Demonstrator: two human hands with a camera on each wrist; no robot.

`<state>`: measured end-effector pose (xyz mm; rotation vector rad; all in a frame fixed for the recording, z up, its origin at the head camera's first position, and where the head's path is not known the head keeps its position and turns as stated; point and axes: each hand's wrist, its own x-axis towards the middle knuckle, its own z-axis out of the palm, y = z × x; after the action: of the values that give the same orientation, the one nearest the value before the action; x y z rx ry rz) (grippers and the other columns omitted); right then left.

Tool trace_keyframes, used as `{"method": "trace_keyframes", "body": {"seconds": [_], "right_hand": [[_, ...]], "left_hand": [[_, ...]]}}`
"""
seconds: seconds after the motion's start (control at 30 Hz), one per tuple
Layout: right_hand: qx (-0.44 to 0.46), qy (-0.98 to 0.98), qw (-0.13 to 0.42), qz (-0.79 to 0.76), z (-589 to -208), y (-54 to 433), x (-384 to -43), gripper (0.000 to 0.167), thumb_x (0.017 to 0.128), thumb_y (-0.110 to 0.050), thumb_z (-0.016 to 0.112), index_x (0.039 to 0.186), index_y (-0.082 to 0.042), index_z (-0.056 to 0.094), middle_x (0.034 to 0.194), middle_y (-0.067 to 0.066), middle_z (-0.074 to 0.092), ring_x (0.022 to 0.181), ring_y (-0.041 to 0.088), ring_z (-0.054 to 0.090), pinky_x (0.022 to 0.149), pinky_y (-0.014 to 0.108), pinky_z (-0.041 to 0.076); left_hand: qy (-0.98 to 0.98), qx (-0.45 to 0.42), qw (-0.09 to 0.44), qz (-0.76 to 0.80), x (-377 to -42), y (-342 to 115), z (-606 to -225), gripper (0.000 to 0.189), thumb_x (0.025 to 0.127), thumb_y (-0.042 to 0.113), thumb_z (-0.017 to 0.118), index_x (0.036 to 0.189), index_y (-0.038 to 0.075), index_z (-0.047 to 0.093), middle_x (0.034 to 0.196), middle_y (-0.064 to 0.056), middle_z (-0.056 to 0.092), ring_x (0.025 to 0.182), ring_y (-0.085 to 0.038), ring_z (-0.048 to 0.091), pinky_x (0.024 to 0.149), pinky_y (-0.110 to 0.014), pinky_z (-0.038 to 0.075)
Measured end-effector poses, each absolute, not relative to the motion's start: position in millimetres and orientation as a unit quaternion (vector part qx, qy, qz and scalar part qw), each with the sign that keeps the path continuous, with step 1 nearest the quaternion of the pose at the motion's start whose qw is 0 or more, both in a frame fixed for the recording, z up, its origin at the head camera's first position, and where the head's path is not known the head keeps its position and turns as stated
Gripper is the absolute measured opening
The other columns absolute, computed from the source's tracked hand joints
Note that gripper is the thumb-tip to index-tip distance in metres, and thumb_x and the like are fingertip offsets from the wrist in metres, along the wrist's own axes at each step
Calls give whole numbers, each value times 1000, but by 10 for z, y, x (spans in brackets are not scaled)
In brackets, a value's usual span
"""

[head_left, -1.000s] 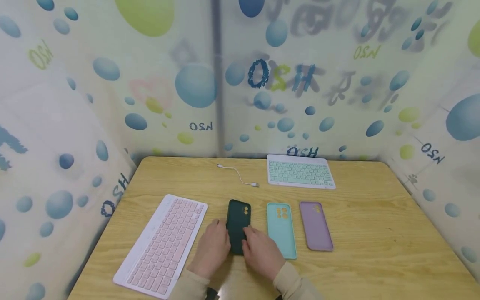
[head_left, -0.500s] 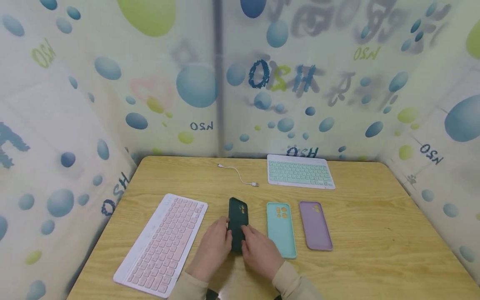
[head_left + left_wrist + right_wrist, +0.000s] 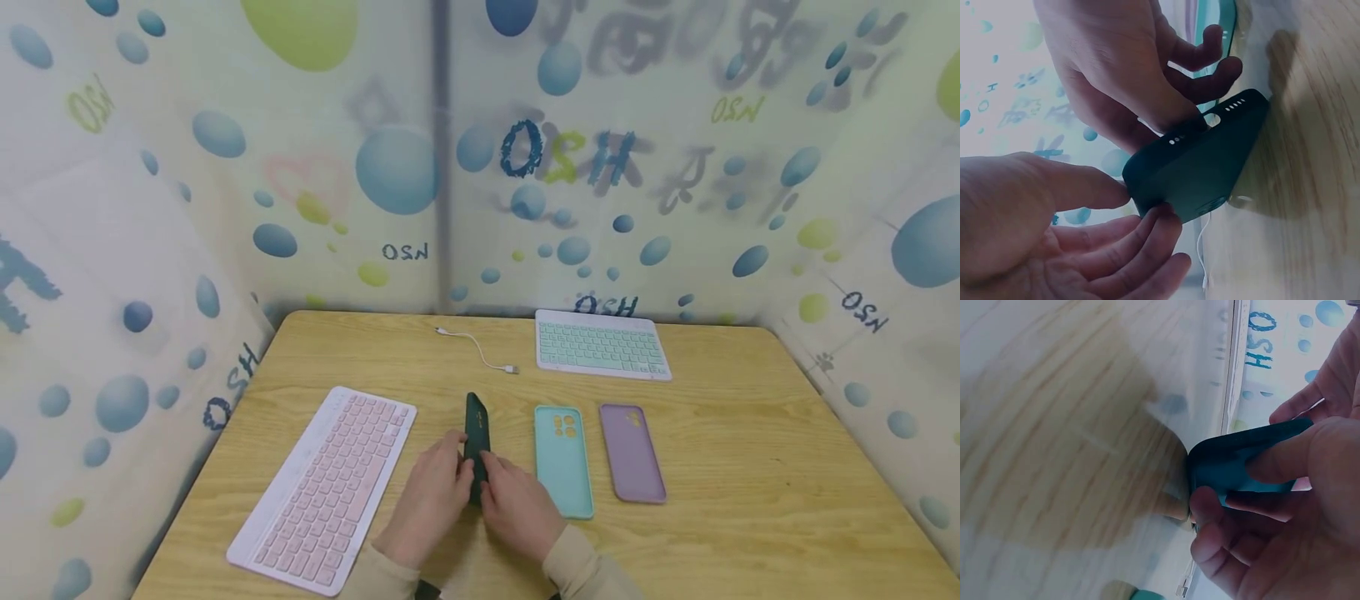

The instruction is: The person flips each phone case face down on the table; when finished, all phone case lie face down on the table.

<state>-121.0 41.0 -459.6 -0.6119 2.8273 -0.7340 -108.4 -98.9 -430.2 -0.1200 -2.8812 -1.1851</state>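
Note:
A dark green phone case [image 3: 476, 425] stands tilted up on its long edge near the table's middle, camera cutouts at the far end. My left hand [image 3: 429, 500] pinches its left edge between thumb and fingers, as the left wrist view shows on the case's lower corner [image 3: 1194, 169]. On the other side my right hand [image 3: 521, 507] grips it; in the right wrist view the thumb lies on the inside of the case [image 3: 1222, 459], with fingers behind. Right of my hands lie a turquoise phone case [image 3: 566, 467] and a purple phone case [image 3: 633, 454].
A white keyboard with pink keys [image 3: 330, 483] lies slanted at the left, close to my left hand. At the back are a white charging cable [image 3: 476, 342] and a keyboard with mint keys [image 3: 602, 346]. Patterned curtains [image 3: 480, 208] surround the wooden table [image 3: 750, 467].
The green phone case has turned from lying nearly flat to standing on edge, its left side raised. My left fingers have shifted slightly right and up with it.

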Motion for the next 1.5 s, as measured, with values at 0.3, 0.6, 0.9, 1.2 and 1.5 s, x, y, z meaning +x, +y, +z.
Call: {"method": "trace_keyframes", "body": {"seconds": [0.3,0.6,0.9,1.2,1.5], "right_hand": [[-214,941,80,-249,-4581,383,-1192,41,94,-8,53,133,5,52,116,21,67,98,28,70,76,39,59],[-235,935,78,-253,-4609,357,-1182,32,95,-8,52,125,1,57,107,14,71,94,22,71,72,34,58],[-246,933,75,-251,-4624,352,-1193,22,97,-9,51,116,-4,60,95,7,70,86,17,69,67,31,55],[-244,932,89,-253,-4636,338,-1207,27,95,-11,52,121,-5,58,103,8,70,97,23,70,75,37,57],[-231,934,69,-265,-4625,377,-1201,30,97,-11,51,125,-3,58,108,10,70,100,26,68,79,41,56]], "left_hand": [[-919,-37,-6,-393,-1083,-985,-4284,33,94,6,60,125,-5,55,77,-4,62,58,-8,51,48,-20,43],[-916,-51,5,-398,-1057,-1002,-4272,30,93,3,61,122,-4,57,75,-3,60,61,-8,50,50,-20,43],[-922,-47,1,-385,-1043,-987,-4244,31,93,4,63,122,-3,57,96,-15,69,81,-19,65,59,-23,51],[-928,-50,17,-369,-1030,-987,-4267,30,93,6,63,122,0,58,105,-18,70,89,-24,68,66,-30,55],[-933,-49,16,-356,-1031,-985,-4269,32,93,9,64,124,1,56,99,-16,68,78,-16,60,58,-24,48]]}}
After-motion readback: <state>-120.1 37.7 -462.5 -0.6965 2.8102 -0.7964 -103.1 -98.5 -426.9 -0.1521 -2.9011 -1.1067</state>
